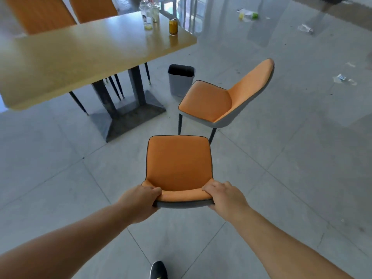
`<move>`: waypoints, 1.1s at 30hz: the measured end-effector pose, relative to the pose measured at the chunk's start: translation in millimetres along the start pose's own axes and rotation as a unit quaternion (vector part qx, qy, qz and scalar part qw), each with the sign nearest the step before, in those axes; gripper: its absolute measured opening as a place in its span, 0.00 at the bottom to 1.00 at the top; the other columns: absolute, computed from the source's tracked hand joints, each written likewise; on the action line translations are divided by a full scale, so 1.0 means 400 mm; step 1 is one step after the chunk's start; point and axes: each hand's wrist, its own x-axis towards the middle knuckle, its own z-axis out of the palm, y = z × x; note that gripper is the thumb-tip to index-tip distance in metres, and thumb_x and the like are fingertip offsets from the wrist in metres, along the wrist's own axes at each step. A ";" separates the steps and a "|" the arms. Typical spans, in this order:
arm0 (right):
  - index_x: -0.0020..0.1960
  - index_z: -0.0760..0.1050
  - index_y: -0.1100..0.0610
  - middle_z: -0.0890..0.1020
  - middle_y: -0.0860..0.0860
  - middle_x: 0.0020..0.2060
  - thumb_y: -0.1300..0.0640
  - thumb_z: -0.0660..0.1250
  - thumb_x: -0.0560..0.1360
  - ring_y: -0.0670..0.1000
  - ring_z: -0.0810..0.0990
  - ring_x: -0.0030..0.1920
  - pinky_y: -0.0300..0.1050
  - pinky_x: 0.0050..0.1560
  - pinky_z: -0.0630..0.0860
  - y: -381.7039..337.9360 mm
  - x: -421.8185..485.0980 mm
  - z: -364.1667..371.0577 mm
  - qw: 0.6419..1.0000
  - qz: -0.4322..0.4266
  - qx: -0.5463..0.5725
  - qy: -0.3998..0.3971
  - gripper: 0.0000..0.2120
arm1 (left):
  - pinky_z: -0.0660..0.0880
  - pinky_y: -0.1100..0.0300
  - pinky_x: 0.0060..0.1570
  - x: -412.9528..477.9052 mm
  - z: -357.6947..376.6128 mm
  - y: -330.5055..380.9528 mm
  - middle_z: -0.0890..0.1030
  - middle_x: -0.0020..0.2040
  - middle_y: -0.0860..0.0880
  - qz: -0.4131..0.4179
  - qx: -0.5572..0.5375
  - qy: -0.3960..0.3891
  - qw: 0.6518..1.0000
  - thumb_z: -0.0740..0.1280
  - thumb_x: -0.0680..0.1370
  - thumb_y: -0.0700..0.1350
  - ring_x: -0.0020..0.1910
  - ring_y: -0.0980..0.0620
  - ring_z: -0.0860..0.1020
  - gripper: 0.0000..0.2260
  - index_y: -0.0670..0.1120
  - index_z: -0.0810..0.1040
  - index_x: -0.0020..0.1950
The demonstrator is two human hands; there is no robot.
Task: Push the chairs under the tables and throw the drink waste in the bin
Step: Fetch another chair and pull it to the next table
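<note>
An orange chair (179,162) stands right in front of me, its seat pointing at the wooden table (80,55). My left hand (141,200) grips the left end of its backrest top and my right hand (225,196) grips the right end. A second orange chair (209,101) stands further off, turned sideways, clear of the table. A grey bin (181,79) sits on the floor beside the table's far corner. On the table's far end stand two clear plastic cups (149,15) and an orange drink can (173,26).
Two more orange chairs (46,13) stand at the table's far side. The table's dark pedestal base (128,117) lies ahead left. Bottles and wrappers (248,16) are scattered on the tiled floor at the far right. My shoe (158,269) shows at the bottom.
</note>
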 end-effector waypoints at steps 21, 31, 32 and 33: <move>0.61 0.74 0.42 0.76 0.47 0.54 0.54 0.71 0.77 0.52 0.71 0.52 0.53 0.48 0.77 -0.285 0.824 -0.270 0.979 -0.191 -0.067 -0.029 0.15 | 0.67 0.64 0.33 0.132 -0.183 -0.490 0.73 0.45 0.57 -0.249 -0.136 0.039 0.958 0.67 0.81 0.56 0.38 0.57 0.75 0.09 0.58 0.67 0.49; 0.58 0.75 0.43 0.76 0.46 0.49 0.55 0.69 0.78 0.52 0.72 0.49 0.50 0.41 0.76 -0.334 1.178 -0.406 0.962 -0.262 -0.075 -0.019 0.11 | 0.70 0.59 0.35 0.315 -0.314 -0.696 0.73 0.49 0.54 -0.334 -0.148 0.054 0.929 0.65 0.81 0.55 0.40 0.55 0.75 0.09 0.55 0.68 0.55; 0.58 0.75 0.43 0.76 0.46 0.48 0.55 0.70 0.78 0.52 0.72 0.49 0.50 0.41 0.77 -0.342 1.202 -0.417 0.962 -0.264 -0.075 -0.018 0.11 | 0.70 0.57 0.35 0.326 -0.322 -0.717 0.73 0.49 0.53 -0.337 -0.144 0.053 0.929 0.65 0.81 0.55 0.40 0.54 0.75 0.09 0.54 0.68 0.55; 0.58 0.74 0.43 0.76 0.47 0.48 0.55 0.70 0.78 0.52 0.72 0.48 0.50 0.41 0.77 -0.353 1.222 -0.427 0.960 -0.268 -0.078 -0.018 0.11 | 0.70 0.57 0.35 0.333 -0.331 -0.740 0.72 0.49 0.53 -0.339 -0.137 0.050 0.929 0.65 0.81 0.54 0.40 0.53 0.75 0.09 0.54 0.67 0.55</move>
